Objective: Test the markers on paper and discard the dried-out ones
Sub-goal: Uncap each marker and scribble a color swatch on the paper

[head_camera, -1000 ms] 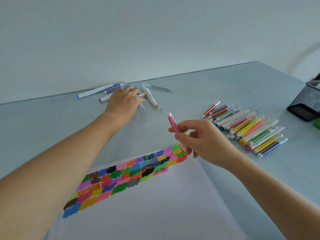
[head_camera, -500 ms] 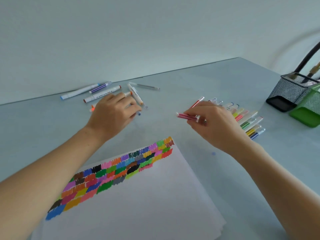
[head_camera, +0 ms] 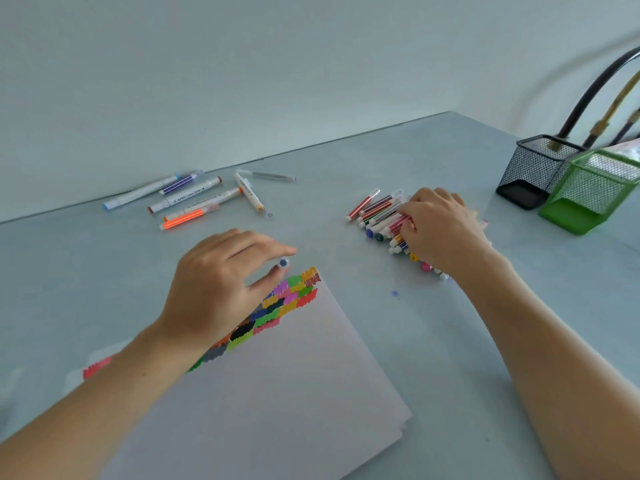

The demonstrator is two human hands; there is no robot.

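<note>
Left hand pinching small blue-ended marker; right hand grasping in coloured marker pile, worktop's far right. Risk: tested/untested mix-up.

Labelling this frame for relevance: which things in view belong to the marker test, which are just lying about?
In the job:
- paper sheet with colour swatches
- marker row under right hand
- blue marker in left hand
- far marker group

Lying about:
- black mesh holder
- green mesh holder
</note>
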